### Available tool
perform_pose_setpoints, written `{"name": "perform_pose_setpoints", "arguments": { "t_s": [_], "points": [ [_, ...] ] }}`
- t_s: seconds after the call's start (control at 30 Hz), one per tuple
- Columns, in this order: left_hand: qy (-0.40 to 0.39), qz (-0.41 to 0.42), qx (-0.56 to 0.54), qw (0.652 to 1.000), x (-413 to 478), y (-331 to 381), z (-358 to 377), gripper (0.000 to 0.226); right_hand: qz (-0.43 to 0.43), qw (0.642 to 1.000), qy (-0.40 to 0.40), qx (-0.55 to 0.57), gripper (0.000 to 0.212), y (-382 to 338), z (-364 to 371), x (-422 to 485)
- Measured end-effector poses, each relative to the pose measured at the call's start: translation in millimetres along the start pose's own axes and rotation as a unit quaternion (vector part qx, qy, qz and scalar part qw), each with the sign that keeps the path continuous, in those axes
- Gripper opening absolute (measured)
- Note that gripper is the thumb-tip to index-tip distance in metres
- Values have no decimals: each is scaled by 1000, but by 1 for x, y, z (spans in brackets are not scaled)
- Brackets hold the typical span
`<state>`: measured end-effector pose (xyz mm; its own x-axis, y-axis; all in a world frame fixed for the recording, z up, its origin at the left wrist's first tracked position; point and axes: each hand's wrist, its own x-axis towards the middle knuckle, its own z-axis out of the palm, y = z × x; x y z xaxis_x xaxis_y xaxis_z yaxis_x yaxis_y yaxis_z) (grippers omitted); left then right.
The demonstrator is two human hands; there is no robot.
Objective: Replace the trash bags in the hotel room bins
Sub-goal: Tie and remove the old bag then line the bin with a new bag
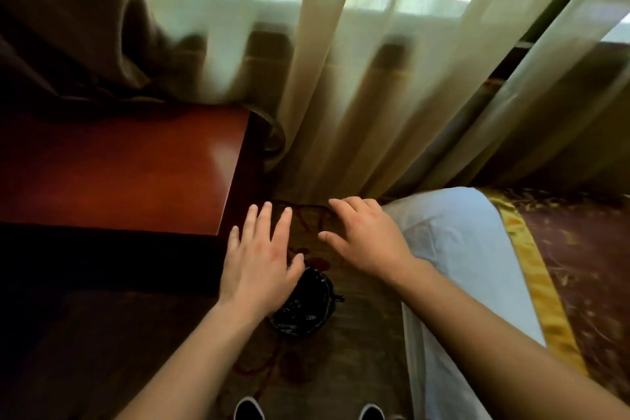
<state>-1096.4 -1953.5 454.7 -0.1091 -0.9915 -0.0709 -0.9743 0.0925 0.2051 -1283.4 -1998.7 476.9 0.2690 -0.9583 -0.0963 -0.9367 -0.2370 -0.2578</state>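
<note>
While both hands spread empty, lined bin (303,305) sits under left hand (260,259)

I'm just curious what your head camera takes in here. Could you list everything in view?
Bin: one, lined with a glossy black bag, on the floor below the hands.
Wooden table: one, reddish-brown, left.
Sheer curtain: one, cream, over the window behind.
Heavy curtain: one, brown, upper left.
Bed: one, white sheet, right.
Bed runner: one, gold-edged dark red, far right.
Carpet: patterned brown and red.
Shoes: two, black, bottom edge.
Left hand: open, above the bin.
Right hand: open, empty.
</note>
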Motion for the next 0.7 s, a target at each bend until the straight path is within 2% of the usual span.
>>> {"name": "perform_pose_setpoints", "arguments": {
  "t_s": [0.17, 0.37, 0.53, 0.7],
  "points": [
    [16, -2, 8, 1000, -29, 9, -77, 77, -3, 1000, 7, -5, 69, -36, -75, -30],
    [27, -14, 22, 999, -64, -10, -134, 77, -9, 1000, 21, 4, 69, -86, -118, -49],
    [38, -61, 22, 997, -96, -29, -156, 78, -38, 999, 30, 6, 68, -119, -135, -59],
    [69, -142, 19, 987, -142, -46, -171, 78, -123, 992, 28, 2, 65, -157, -141, -61]
  ]
}}
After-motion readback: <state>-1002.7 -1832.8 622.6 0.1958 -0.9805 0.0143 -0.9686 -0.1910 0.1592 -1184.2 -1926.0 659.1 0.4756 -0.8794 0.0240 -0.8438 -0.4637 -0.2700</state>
